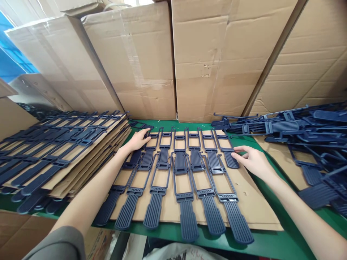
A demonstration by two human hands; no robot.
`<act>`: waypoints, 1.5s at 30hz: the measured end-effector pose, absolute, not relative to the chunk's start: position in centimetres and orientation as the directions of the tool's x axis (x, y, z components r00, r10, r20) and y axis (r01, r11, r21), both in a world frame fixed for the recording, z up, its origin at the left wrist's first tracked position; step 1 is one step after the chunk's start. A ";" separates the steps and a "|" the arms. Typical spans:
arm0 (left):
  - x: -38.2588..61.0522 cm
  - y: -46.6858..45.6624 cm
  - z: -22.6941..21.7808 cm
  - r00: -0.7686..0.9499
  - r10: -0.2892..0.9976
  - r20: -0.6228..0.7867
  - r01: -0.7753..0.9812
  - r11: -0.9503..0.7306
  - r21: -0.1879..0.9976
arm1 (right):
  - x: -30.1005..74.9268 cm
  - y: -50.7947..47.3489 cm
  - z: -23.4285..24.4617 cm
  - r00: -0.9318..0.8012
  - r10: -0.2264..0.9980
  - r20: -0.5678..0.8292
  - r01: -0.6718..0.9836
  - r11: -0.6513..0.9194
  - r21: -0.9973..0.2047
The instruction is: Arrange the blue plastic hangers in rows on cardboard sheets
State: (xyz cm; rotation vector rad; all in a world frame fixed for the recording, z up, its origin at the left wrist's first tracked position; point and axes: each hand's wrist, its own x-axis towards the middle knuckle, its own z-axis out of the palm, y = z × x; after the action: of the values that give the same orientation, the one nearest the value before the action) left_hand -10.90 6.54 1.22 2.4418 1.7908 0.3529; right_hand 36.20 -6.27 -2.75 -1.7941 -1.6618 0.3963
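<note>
Dark blue plastic frames, each with a rectangular loop, hooked ends and a ribbed paddle, lie in two overlapping rows on a cardboard sheet [260, 209]. My left hand [138, 140] rests at the back left, fingers stretched out and apart, touching the end frame [152, 141] of the back row. At the back right, my right hand [253, 160] has thumb and forefinger closed at the edge of the last frame [231, 161], near its paddle. The front row's paddles, such as the rightmost paddle [238, 224], stick out past the sheet's near edge.
On the left stands a stack of cardboard sheets [108, 159] layered with similar frames [56, 162]. A tangled heap of loose frames [284, 126] lies on the right. Large cardboard boxes [135, 61] form a wall behind the green tabletop [168, 236].
</note>
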 end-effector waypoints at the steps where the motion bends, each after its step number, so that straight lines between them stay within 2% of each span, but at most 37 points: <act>1: -11.0 6.6 1.2 0.292 0.947 0.134 0.924 -0.315 0.215 | 36.2 -6.2 -2.8 0.146 0.968 0.205 0.770 0.019 -0.638; 13: -11.5 6.5 1.6 0.345 0.924 0.167 0.901 -0.376 0.216 | 37.0 -5.8 -4.0 0.127 0.963 0.238 0.747 0.066 -0.662; 19: -8.2 5.4 3.8 0.375 0.897 0.233 0.910 -0.405 0.092 | 36.8 -5.7 -4.0 0.139 0.969 0.205 0.697 0.051 -0.715; 26: 3.5 2.2 6.8 0.732 0.658 0.178 0.668 -0.744 0.005 | 36.5 -5.8 -3.4 0.116 0.969 0.220 0.716 0.072 -0.694; 30: 10.6 1.4 5.4 0.845 0.526 0.096 0.526 -0.850 0.021 | 36.6 -5.7 -3.6 0.058 0.957 0.284 0.728 0.154 -0.669; 34: 14.9 1.6 2.5 0.886 0.455 0.093 0.449 -0.890 0.072 | 37.1 -5.4 -3.9 0.004 0.957 0.290 0.723 0.198 -0.662; 37: 15.9 1.7 0.5 0.880 0.470 0.061 0.464 -0.881 0.087 | 37.9 -4.9 -4.0 0.066 0.941 0.331 0.726 0.183 -0.663; 41: 15.8 1.4 -0.3 0.867 0.483 0.117 0.479 -0.875 0.065 | 39.2 -4.2 -4.2 0.290 0.866 0.407 0.722 0.082 -0.688; 43: 15.7 1.3 -0.3 0.867 0.483 0.127 0.479 -0.876 0.060 | 39.2 -4.1 -4.2 0.359 0.868 0.343 0.663 0.021 -0.748; 45: 15.7 1.2 -0.1 0.865 0.484 0.131 0.480 -0.875 0.058 | 38.8 -4.2 -3.9 0.297 0.925 0.238 0.648 -0.012 -0.762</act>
State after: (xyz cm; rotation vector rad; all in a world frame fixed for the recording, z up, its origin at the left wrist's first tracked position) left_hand 15.69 1.16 -0.12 3.0117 0.7783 0.2207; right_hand 38.84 -4.16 -3.94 -1.7388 -1.4297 0.4212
